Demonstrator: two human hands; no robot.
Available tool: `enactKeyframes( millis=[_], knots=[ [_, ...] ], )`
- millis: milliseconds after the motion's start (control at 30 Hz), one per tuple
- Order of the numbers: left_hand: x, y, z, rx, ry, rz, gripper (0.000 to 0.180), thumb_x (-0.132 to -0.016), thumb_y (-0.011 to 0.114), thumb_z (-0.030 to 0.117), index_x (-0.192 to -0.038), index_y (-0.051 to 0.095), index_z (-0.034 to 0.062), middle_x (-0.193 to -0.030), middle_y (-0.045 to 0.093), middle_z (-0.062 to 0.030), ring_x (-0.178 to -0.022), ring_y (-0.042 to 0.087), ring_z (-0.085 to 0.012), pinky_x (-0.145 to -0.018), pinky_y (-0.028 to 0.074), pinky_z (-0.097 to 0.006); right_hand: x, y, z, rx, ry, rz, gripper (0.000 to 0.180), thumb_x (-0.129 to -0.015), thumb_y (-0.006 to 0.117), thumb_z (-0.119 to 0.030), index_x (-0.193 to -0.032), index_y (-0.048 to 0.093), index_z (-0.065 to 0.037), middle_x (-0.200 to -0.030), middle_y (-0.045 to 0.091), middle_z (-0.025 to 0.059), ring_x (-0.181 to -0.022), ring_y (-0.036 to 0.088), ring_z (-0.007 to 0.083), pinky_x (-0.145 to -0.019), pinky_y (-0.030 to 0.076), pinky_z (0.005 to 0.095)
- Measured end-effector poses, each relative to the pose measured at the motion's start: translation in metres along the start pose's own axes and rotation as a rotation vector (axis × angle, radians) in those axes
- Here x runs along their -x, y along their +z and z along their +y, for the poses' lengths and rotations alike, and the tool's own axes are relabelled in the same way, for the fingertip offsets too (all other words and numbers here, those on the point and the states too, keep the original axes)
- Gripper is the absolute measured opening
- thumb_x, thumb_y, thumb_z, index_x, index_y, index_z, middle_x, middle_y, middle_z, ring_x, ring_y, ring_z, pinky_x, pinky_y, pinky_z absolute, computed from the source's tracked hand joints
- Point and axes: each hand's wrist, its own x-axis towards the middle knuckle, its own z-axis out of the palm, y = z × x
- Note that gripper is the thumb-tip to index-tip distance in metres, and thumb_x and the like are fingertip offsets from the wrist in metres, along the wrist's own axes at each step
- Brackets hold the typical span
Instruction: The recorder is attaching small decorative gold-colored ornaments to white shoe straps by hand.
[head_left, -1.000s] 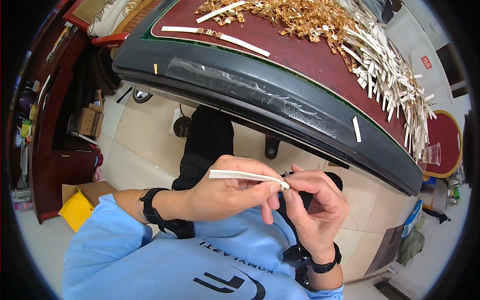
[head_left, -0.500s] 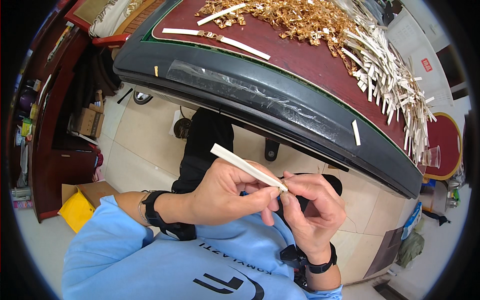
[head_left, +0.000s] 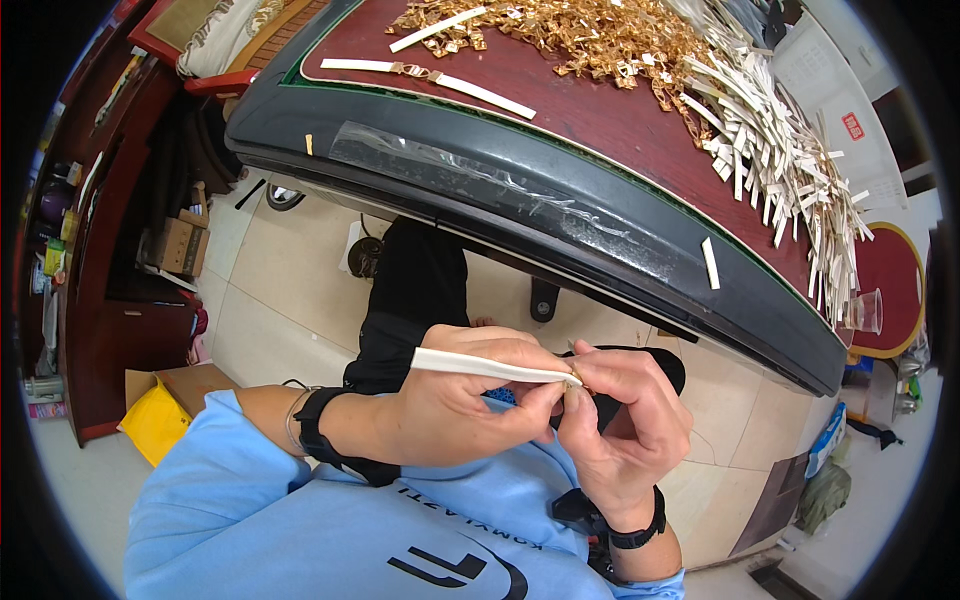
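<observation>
Above my lap, my left hand (head_left: 475,395) is closed on a flat white strap (head_left: 470,364), which lies across the fingers with its free end pointing left. Close against it, my right hand (head_left: 625,410) pinches a small gold-coloured metal piece (head_left: 575,376) at the strap's right end. Fingertips of both hands hide most of that piece. On the table's near left part lies a pair of white straps (head_left: 485,95) joined by a gold buckle (head_left: 415,72). Another single white strap (head_left: 437,29) rests beyond it.
A heap of gold buckles (head_left: 610,45) covers the far part of the red tabletop (head_left: 540,85). Many white straps (head_left: 765,150) are piled at the right. A short strap (head_left: 711,263) lies on the dark padded rim (head_left: 480,185). A clear cup (head_left: 866,311) stands at the far right.
The strap in my hands has swung from a steep slant to nearly level. My left wrist has turned and shifted slightly right; both hands still hold at the strap's right end.
</observation>
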Motion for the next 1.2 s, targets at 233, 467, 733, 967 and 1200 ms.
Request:
enactKeyframes(
  millis=[233,467,733,967,1200],
  knots=[
    [-0.005,-0.002,-0.002,-0.369,0.197,0.053,0.022,-0.075,0.068,-0.004,-0.095,0.066,0.0046,-0.071,0.064,-0.0091,-0.058,0.063,-0.0202,-0.051,0.052,-0.029,-0.002,0.002,-0.002,0.023,0.067,0.012,0.016,-0.073,0.075,0.001,-0.086,0.065,0.003,-0.082,0.069,0.0148,-0.072,0.069,0.0207,-0.067,0.057,0.0284],
    [-0.012,-0.016,0.002,0.044,-0.15,-0.14,0.02,-0.086,0.057,-0.008,-0.105,0.065,-0.0056,-0.09,0.069,-0.0163,-0.075,0.071,-0.0222,-0.065,0.059,-0.031,-0.005,-0.004,0.003,-0.199,0.339,-0.081,0.013,-0.081,0.071,0.004,-0.093,0.066,0.005,-0.085,0.067,0.0124,-0.074,0.068,0.0156,-0.067,0.056,0.0253],
    [-0.018,-0.029,0.005,0.615,-0.559,-0.21,0.019,-0.093,0.061,0.002,-0.107,0.063,-0.0104,-0.093,0.069,-0.0196,-0.08,0.072,-0.0255,-0.073,0.059,-0.031,-0.017,-0.023,-0.009,-0.282,0.406,-0.234,0.015,-0.087,0.064,0.007,-0.102,0.068,0.006,-0.088,0.067,0.0116,-0.071,0.067,0.0137,-0.061,0.055,0.0232],
    [-0.023,-0.026,0.006,0.741,-0.599,-0.189,0.017,-0.091,0.063,-0.001,-0.104,0.065,-0.0097,-0.09,0.07,-0.0217,-0.075,0.072,-0.0294,-0.069,0.061,-0.035,-0.028,-0.032,-0.017,-0.211,0.327,-0.255,0.014,-0.086,0.064,0.004,-0.098,0.069,0.002,-0.083,0.066,0.0106,-0.07,0.066,0.0157,-0.06,0.052,0.0263],
    [-0.035,-0.017,0.015,0.666,-0.635,-0.103,0.01,-0.086,0.064,-0.003,-0.095,0.065,-0.0081,-0.08,0.068,-0.02,-0.067,0.071,-0.0274,-0.059,0.062,-0.037,-0.038,-0.038,-0.023,-0.131,0.305,-0.29,0.014,-0.087,0.063,0.004,-0.1,0.069,0.002,-0.081,0.064,0.0101,-0.066,0.063,0.0167,-0.057,0.05,0.0276]
  ],
)
